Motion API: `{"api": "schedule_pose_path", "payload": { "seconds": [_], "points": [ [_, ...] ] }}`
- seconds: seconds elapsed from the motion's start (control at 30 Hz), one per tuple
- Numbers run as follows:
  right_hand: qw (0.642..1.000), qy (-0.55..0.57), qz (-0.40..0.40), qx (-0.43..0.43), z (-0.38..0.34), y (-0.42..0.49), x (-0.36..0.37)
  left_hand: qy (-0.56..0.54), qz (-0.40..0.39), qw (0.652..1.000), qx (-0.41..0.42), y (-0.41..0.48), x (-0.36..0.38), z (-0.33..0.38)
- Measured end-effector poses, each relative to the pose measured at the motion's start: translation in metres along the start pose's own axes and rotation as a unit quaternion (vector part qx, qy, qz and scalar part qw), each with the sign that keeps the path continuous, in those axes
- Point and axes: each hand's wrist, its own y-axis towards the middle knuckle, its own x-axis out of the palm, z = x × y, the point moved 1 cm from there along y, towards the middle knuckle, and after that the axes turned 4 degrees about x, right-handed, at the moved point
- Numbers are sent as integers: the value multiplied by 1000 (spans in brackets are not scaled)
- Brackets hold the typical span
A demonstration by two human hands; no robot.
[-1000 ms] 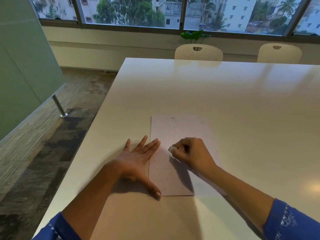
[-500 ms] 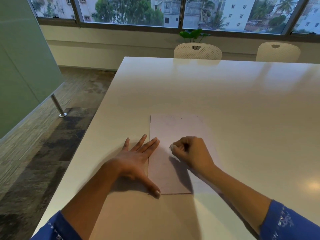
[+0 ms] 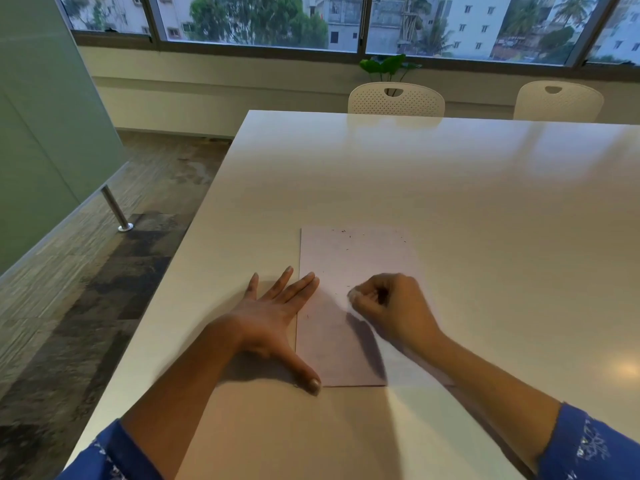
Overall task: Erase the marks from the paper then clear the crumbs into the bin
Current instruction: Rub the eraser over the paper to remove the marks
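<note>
pinning pale rectangular paper sheet (image 3: 349,268), lower centre of frame on glossy white table (image 3: 433,174) | left hand (image 3: 273,317) flat, fingers straight and spread, two fingertips and thumb on sheet's left edge | right hand (image 3: 393,306) curled, fingertips pinching small white eraser (image 3: 353,295) against mid-sheet | dark eraser crumbs (image 3: 344,231) scattered mostly near sheet's top edge

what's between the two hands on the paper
In the head view, only a strip of the pale rectangular paper sheet, dotted with a few dark crumbs, separates the flat left hand from the right hand pinching a small white eraser.
</note>
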Motion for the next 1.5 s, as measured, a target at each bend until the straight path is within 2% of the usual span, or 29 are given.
{"api": "schedule_pose_path", "payload": {
  "seconds": [0.1,0.17,0.23,0.37,0.43,0.47,0.53,0.6,0.67,0.73,0.83,0.93,1.0,1.07,1.13,1.17,1.27,1.33,1.4,1.47,1.5],
  "points": [
    [990,-24,-86,-108,-18,-38,22,1,-1,1000,1,0,-1,1],
    [978,-28,-147,-144,-24,-50,22,-1,1,1000,3,-1,-2,2],
    [984,-40,-105,-137,-20,-38,14,-2,1,1000,4,-1,-1,2],
    [1000,16,-4,7,2,2,-12,-1,3,1000,2,1,1,-1],
    [1000,18,13,13,2,3,-11,-2,2,1000,2,1,0,-1],
    [1000,6,5,-1,0,-4,-4,-3,-1,1000,2,0,-1,0],
    [996,-26,-19,-88,-5,-27,14,-2,-4,1000,2,0,-2,2],
    [987,-12,-83,-137,-10,-47,23,0,-1,1000,2,-1,-1,3],
    [985,-12,-118,-122,-11,-43,16,-1,-1,1000,2,0,-1,2],
    [994,-10,-84,-69,-4,-25,2,1,-4,1000,1,0,-1,1],
    [998,61,-20,21,7,0,-17,2,-4,1000,-3,1,-1,1],
    [1000,23,-11,-3,1,-11,-9,0,-3,1000,-1,1,-1,0],
    [995,-21,-58,-78,-5,-33,7,1,-3,1000,-2,1,-1,1],
    [989,-14,-113,-92,-12,-47,18,6,-3,1000,-1,0,-1,2],
    [991,-15,-91,-94,-15,-39,17,6,-3,1000,1,0,-1,2],
    [994,-9,-59,-90,-13,-30,15,5,-4,1000,1,0,-1,2],
    [998,43,-46,2,-6,2,-2,6,-3,1000,2,0,-1,1],
    [999,37,-17,20,-1,10,-1,9,-3,1000,2,0,-1,1],
    [999,11,-34,-37,-12,0,9,6,-8,1000,4,0,-1,1],
    [988,-22,-88,-127,-21,-23,25,4,-9,1000,5,0,-1,1],
    [984,-22,-117,-134,-26,-30,29,6,-8,1000,5,0,-1,1]
  ]
}}
